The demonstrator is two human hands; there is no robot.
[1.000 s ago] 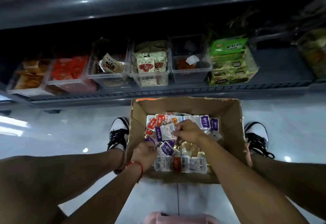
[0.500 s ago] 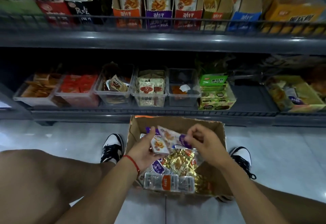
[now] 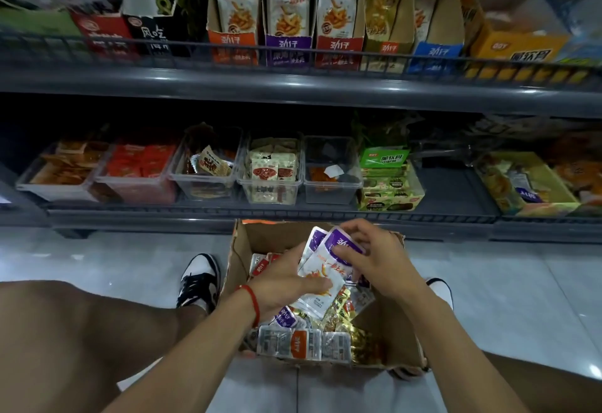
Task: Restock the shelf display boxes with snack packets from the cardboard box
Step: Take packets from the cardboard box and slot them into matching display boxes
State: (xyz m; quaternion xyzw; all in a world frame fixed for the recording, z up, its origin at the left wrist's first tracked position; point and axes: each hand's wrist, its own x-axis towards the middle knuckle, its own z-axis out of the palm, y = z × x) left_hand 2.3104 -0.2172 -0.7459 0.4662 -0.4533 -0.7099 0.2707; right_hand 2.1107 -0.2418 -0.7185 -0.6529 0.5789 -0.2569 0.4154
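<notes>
Crouched at the shelf, I hold a fan of purple-topped snack packets (image 3: 321, 271) above the cardboard box (image 3: 242, 269) on the floor. My left hand (image 3: 286, 282) grips their lower ends, thumb laid across the front. My right hand (image 3: 374, 258) pinches the purple top of the front packet. The packets run lengthwise from lower left to upper right, purple ends toward the shelf display boxes (image 3: 286, 51). My hands hide how many packets I hold.

Both hands, left (image 3: 286, 285) and right (image 3: 374, 256), curl together (arms extended).
</notes>
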